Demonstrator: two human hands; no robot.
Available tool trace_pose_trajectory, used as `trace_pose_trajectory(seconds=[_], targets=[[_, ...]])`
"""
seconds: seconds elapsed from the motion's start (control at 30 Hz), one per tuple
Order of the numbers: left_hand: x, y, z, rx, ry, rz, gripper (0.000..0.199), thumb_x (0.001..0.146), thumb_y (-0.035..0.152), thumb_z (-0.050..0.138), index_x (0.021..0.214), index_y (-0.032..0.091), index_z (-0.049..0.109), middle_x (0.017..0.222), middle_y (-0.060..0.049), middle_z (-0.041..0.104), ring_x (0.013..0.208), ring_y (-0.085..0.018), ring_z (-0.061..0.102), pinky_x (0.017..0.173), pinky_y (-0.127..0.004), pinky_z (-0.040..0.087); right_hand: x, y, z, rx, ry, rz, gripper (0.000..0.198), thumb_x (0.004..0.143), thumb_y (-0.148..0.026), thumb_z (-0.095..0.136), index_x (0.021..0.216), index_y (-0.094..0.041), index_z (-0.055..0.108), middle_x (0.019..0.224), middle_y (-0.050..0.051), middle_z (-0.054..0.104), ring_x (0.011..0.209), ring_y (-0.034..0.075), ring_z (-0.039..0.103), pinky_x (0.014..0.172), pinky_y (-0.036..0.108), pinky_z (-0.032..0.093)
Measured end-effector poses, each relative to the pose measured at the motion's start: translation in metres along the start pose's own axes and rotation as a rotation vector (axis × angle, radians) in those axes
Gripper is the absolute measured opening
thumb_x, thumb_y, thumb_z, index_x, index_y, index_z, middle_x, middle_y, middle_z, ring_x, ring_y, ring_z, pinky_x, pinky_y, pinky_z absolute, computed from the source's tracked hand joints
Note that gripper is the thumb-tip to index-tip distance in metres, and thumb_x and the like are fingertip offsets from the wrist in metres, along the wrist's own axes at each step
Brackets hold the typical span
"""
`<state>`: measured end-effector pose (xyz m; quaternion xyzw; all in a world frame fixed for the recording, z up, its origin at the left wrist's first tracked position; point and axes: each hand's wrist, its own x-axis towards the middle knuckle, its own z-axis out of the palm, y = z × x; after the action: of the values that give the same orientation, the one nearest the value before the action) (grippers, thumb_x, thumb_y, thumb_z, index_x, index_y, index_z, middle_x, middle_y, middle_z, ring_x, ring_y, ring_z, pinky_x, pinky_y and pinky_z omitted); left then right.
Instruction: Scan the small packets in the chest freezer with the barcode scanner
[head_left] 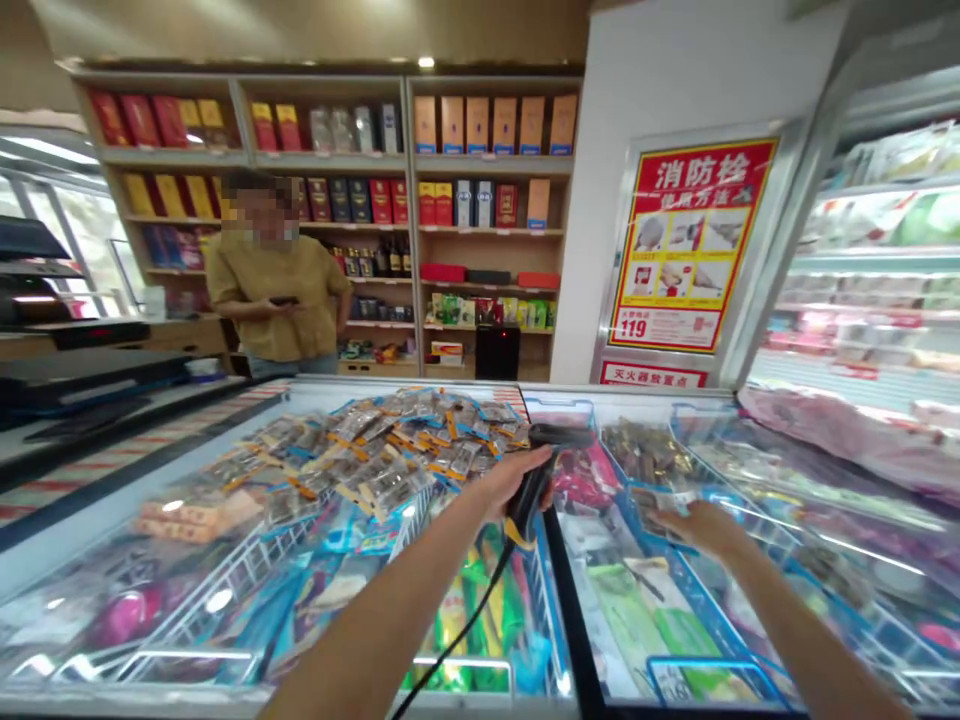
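My left hand (pixel 508 487) is wrapped round the handle of a black-and-yellow handheld barcode scanner (pixel 534 488). From the handle a black cable runs down toward the bottom edge. The scanner's head points right, over the chest freezer. My right hand (pixel 701 525) pinches a small clear packet (pixel 654 503) with brown contents, held above the right half of the freezer. Some blur hides its label. On the freezer's left glass lid lies a heap of similar small packets (pixel 420 430) with orange and blue edges.
Under the glass, wire baskets (pixel 247 560) hold bagged goods, green packs (pixel 487 590) among them. A black divider (pixel 574 610) splits the freezer. At the left is a counter (pixel 45 385) with dark equipment. Behind, a person (pixel 277 290) stands by shelves of boxes. A lit cooler (pixel 870 280) stands right.
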<state>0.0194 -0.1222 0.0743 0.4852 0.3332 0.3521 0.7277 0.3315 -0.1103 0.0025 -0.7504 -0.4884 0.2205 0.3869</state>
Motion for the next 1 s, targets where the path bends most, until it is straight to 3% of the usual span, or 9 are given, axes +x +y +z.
trace_pose_trajectory(seconds=[0.07,0.13,0.2,0.27,0.37,0.63,0.8,1.0], targets=[[-0.006,-0.013,-0.006,-0.022,0.014,0.005,0.036,0.068,0.047,0.055,0.074,0.012,0.051,0.057,-0.001,0.054,0.048,-0.010,0.050,0.049,-0.023,0.039,0.003,-0.016,0.014,0.089,-0.062,-0.008,0.033,0.033,-0.028,0.077,0.029,-0.023,0.045,0.026,0.000,0.041,0.043,0.027,0.055,0.050,0.038,0.040],[-0.012,-0.025,-0.011,-0.045,0.000,0.027,0.038,0.065,0.048,0.057,0.076,0.013,0.050,0.058,0.000,0.054,0.047,-0.010,0.050,0.047,-0.022,0.038,0.003,-0.026,0.026,0.218,-0.048,-0.016,0.022,0.038,-0.028,0.074,0.040,-0.022,0.053,0.033,0.001,0.050,0.047,0.027,0.057,0.049,0.037,0.041],[-0.015,-0.032,-0.015,-0.074,-0.010,0.027,0.039,0.063,0.050,0.058,0.074,0.013,0.050,0.058,-0.001,0.054,0.046,-0.009,0.049,0.045,-0.021,0.036,0.002,-0.033,0.036,0.394,-0.027,-0.021,0.021,0.048,-0.036,0.068,0.062,-0.022,0.060,0.054,0.003,0.063,0.061,0.028,0.061,0.050,0.036,0.045],[-0.017,-0.032,-0.015,-0.106,-0.008,0.002,0.040,0.062,0.050,0.059,0.073,0.013,0.050,0.061,-0.002,0.055,0.047,-0.009,0.049,0.044,-0.021,0.034,0.001,-0.040,0.042,0.584,-0.012,-0.036,0.030,0.057,-0.041,0.059,0.083,-0.025,0.056,0.081,0.003,0.067,0.077,0.025,0.062,0.052,0.034,0.049],[-0.018,-0.028,-0.011,-0.136,0.027,-0.036,0.038,0.063,0.048,0.060,0.073,0.013,0.050,0.064,-0.002,0.056,0.048,-0.008,0.050,0.045,-0.020,0.034,0.000,-0.049,0.044,0.789,0.024,-0.041,0.034,0.061,-0.041,0.057,0.091,-0.027,0.050,0.097,0.002,0.063,0.084,0.023,0.061,0.055,0.032,0.051],[-0.028,-0.028,0.002,-0.168,0.046,-0.104,0.040,0.065,0.051,0.057,0.075,0.012,0.053,0.058,-0.001,0.054,0.042,-0.007,0.048,0.041,-0.018,0.031,-0.002,-0.054,0.039,1.030,0.089,0.006,0.030,0.061,-0.033,0.060,0.089,-0.026,0.054,0.092,0.002,0.063,0.081,0.022,0.061,0.057,0.034,0.054],[-0.035,-0.031,0.012,-0.100,0.031,-0.118,0.042,0.063,0.051,0.059,0.076,0.011,0.055,0.056,0.000,0.054,0.041,-0.007,0.046,0.041,-0.018,0.032,-0.001,-0.041,0.042,1.064,0.122,0.059,0.037,0.061,-0.037,0.061,0.095,-0.026,0.053,0.110,0.003,0.056,0.094,0.024,0.057,0.059,0.034,0.054],[-0.040,-0.033,0.024,-0.057,0.040,-0.111,0.038,0.063,0.049,0.059,0.072,0.012,0.054,0.056,-0.001,0.054,0.041,-0.006,0.045,0.042,-0.019,0.032,0.005,-0.033,0.039,1.063,0.071,0.045,0.034,0.064,-0.037,0.059,0.094,-0.023,0.057,0.103,0.002,0.061,0.096,0.024,0.056,0.062,0.033,0.054]])
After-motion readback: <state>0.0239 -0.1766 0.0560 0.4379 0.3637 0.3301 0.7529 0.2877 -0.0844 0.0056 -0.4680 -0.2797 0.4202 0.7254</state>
